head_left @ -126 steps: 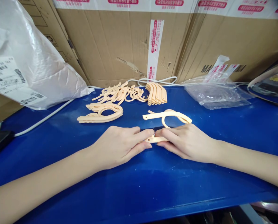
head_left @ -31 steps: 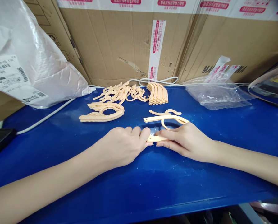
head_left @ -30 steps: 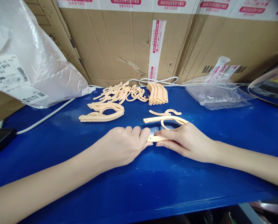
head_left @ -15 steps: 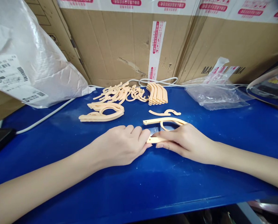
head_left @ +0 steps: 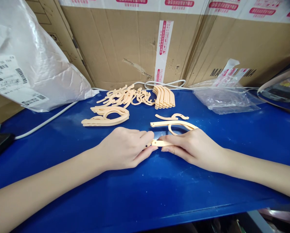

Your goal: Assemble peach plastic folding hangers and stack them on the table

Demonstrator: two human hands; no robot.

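The fingers [head_left: 144, 155] of the left hand [head_left: 125, 147] are closed in a narrow pinch on a small cream part [head_left: 147, 145], of which only a short piece with a dark hole is visible. The right hand [head_left: 195, 147] also holds its fingers narrow, with the thumb below, around a cream strip [head_left: 160, 143]. This strip is at the centre of the frame, between the two hands. Its long axis runs almost level from left to right; the end with a hole points left, and the other end is hidden inside the right hand. The two parts meet at the left fingertips, but I cannot tell if they are joined.

Just above the right hand lies a bent cream arm [head_left: 171, 123], its holed end pointing left, with a curved piece [head_left: 171, 130] showing under it. A little higher is a single hook [head_left: 168, 117], its straight tail towards the left. Left of centre is a folded stack [head_left: 106, 122]. Near the far edge of the blue tabletop [head_left: 145, 194] there are a loose heap of hooks [head_left: 124, 97] and a row of bent arms [head_left: 164, 97]. A clear bag [head_left: 227, 100] lies at the right, a white parcel [head_left: 50, 71] leans in the upper left, and cardboard boxes [head_left: 125, 42] stand behind.
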